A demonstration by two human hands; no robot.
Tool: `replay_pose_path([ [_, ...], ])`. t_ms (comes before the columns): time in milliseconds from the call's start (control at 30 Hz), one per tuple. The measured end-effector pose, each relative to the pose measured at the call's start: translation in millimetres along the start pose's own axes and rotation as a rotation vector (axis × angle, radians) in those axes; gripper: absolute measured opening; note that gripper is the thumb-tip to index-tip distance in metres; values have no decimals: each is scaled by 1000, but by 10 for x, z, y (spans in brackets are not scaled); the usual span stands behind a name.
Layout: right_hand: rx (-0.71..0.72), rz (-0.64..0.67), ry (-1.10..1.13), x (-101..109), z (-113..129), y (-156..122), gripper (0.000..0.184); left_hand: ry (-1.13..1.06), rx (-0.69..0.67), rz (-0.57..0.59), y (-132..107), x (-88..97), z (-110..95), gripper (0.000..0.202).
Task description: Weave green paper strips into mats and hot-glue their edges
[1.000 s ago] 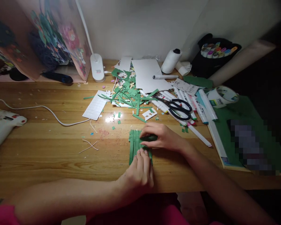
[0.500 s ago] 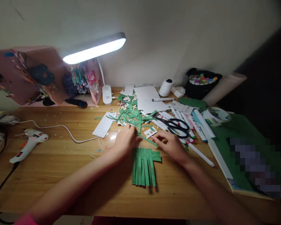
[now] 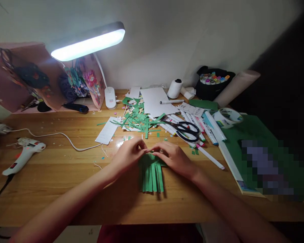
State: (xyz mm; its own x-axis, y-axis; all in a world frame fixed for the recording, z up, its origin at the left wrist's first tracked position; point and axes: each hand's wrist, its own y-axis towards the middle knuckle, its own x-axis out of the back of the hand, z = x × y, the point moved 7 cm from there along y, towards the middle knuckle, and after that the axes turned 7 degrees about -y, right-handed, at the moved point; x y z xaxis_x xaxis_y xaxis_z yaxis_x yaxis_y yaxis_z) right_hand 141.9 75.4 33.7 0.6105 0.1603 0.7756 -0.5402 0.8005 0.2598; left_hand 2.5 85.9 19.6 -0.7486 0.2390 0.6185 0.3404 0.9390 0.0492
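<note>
My left hand (image 3: 131, 150) and my right hand (image 3: 176, 155) meet at their fingertips, both in a pinch. A narrow green paper strip (image 3: 150, 152) runs between them, mostly hidden by the fingers. Right beneath is a mat of interlaced green paper strips (image 3: 152, 177), its long loose ends pointing toward me. The hands cover its upper edge. Beyond the fingers lie black-handled scissors (image 3: 188, 131) and a heap of green paper scraps (image 3: 138, 116).
Markers (image 3: 212, 131) spread to the right, beside a tape roll (image 3: 228, 118) and a green board (image 3: 253, 131). A glue gun (image 3: 24, 157) lies at left with its cord. The lit lamp (image 3: 90, 44) overhangs the back. White paper (image 3: 155, 101) lies behind the scraps.
Both hands have come closer together and lowered over the woven mat with the strip. The small star-punched white card by my right hand is out of sight. The camera view has shifted slightly.
</note>
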Motion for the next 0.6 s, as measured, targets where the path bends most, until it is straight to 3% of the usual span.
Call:
replay_pose_path([
  [133, -71, -24, 54, -13, 56, -45, 7, -84, -55, 0, -192, 25, -77, 14],
  [300, 74, -28, -136, -29, 120, -33, 8, -104, -110, -1, -235, -30, -5, 16],
  [400, 105, -28, -217, 7, 33, -15, 11, -62, -118, -10, -215, -17, 57, 15],
  [500, 9, -138, -278, 204, -152, 0, 11, -33, -144, -133, -223, 227, 13, 19],
  [600, -93, -270, -294, 421, -320, 5, 7, -39, -206, -416, -314, 671, -151, 22],
])
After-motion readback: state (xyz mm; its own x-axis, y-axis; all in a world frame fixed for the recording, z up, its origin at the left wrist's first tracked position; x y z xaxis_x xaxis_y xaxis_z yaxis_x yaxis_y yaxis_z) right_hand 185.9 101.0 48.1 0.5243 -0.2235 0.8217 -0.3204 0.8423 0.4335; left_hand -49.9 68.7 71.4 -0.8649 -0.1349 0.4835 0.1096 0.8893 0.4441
